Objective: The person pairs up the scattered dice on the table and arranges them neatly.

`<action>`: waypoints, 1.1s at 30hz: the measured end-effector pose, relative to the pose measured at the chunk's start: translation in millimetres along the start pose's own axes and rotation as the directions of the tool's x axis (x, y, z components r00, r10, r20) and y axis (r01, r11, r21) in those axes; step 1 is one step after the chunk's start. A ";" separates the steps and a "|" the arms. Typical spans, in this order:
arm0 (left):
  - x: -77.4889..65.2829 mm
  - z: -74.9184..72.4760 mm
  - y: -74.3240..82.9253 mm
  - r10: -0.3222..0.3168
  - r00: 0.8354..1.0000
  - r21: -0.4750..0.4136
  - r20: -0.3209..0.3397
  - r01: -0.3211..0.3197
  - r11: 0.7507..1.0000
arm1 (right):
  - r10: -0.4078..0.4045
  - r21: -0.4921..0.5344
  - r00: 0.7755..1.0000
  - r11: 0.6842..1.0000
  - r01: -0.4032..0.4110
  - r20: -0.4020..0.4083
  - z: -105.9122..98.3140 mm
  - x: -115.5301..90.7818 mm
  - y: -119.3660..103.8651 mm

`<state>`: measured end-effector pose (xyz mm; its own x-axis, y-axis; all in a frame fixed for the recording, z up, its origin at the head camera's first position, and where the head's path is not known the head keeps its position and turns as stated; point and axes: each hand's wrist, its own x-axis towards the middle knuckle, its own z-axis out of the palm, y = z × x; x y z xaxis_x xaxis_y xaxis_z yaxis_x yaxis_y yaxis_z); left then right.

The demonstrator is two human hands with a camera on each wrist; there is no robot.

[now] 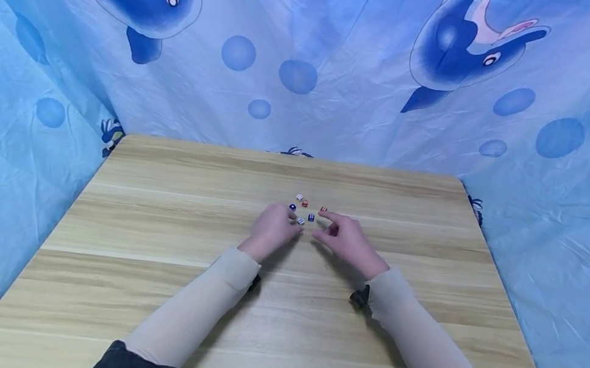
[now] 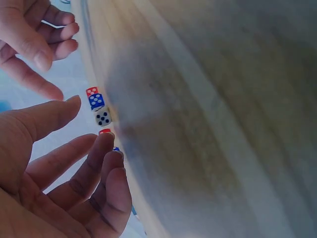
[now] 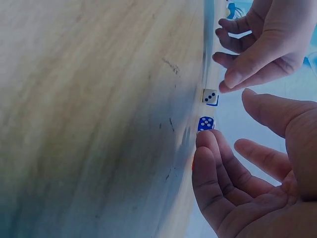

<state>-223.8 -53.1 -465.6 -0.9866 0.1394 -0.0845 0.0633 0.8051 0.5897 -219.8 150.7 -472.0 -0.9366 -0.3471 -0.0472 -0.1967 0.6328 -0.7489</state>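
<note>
Several small dice lie in a loose cluster on the wooden table: a white die [image 1: 299,197], a red die [image 1: 305,203], a blue die [image 1: 293,207], a second blue die [image 1: 311,217], a second white die [image 1: 301,221] and a second red die [image 1: 323,209]. My left hand [image 1: 274,230] curves around the cluster's left side, fingers loosely bent and holding nothing. Opposite it is my right hand [image 1: 349,240], its index fingertip close to the second red die; contact cannot be told. In the right wrist view, its fingers partly hide a blue die [image 3: 205,123].
The wooden table [image 1: 277,329] runs from below the forearms to a blue curtain [image 1: 346,129] with dolphins and bubbles. Curtain also hangs along both sides. Dark wrist straps [image 1: 360,296] show under the light sleeves.
</note>
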 end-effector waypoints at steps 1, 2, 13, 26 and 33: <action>0.9 0.4 0.3 0.000 1.000 0.007 0.003 0.000 1.000 | 0.001 -0.002 1.000 1.000 -0.001 0.000 0.0 0.1 -0.5; 1.7 0.6 0.9 -0.002 1.000 0.005 0.009 0.002 1.000 | 0.001 -0.004 1.000 1.000 -0.001 -0.003 0.0 0.1 -0.9; 11.4 4.0 7.8 -0.040 0.999 0.065 0.009 0.040 0.997 | -0.011 -0.018 1.000 1.000 0.011 -0.001 1.1 0.5 -3.1; 18.0 10.5 11.5 -0.062 0.998 0.174 0.024 0.057 0.983 | -0.024 -0.037 1.000 0.999 0.023 -0.005 3.9 2.2 2.4; 9.6 10.8 9.3 0.007 0.999 0.175 0.043 -0.014 0.984 | -0.009 -0.054 1.000 0.998 0.010 0.024 8.2 3.9 1.8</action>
<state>-231.1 -38.1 -469.6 -0.9788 0.1695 -0.1153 0.1025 0.8917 0.4409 -221.4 144.8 -479.0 -0.9277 -0.3691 -0.0566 -0.2215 0.6659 -0.7124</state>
